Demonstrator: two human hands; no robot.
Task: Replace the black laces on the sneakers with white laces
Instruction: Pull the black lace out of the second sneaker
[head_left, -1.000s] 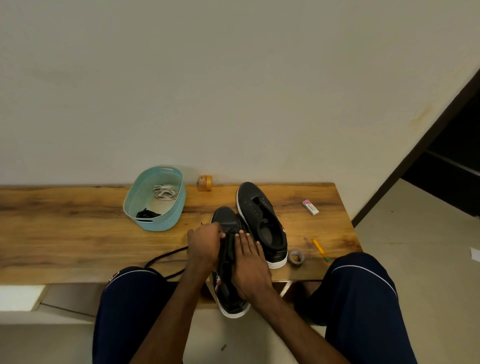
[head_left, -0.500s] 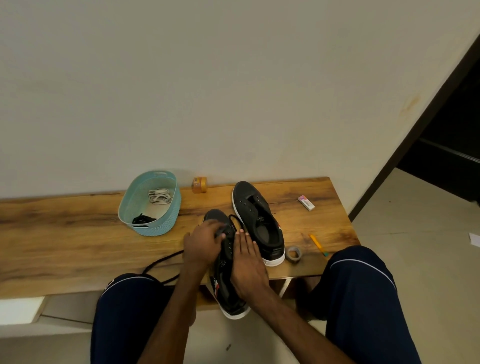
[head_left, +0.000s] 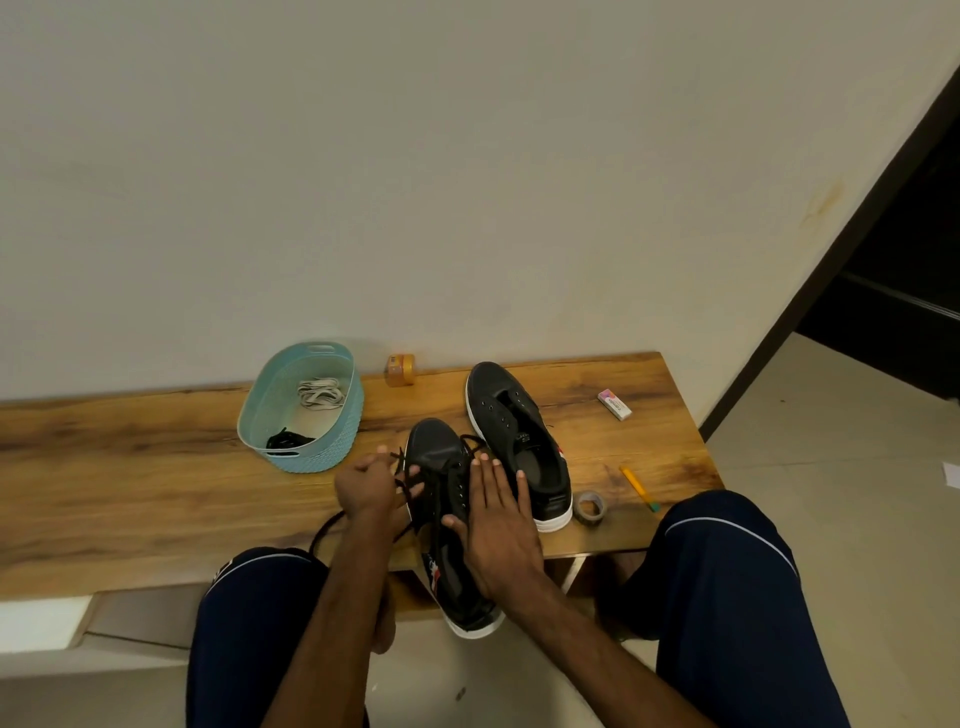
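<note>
Lettering on far sneaker (head_left: 511, 415): only "S" legible. Left hand (head_left: 366, 488) curled, pinching black lace (head_left: 401, 467); right hand (head_left: 498, 525) flat, fingers straight, pressing down on near sneaker (head_left: 436, 457).

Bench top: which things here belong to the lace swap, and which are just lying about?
For the job: near sneaker, far sneaker, black lace held by the left hand, right hand resting on the near sneaker, basket, white laces, second black lace in it.

Lying about: tape roll, pencil, eraser, small orange object by the wall.
</note>
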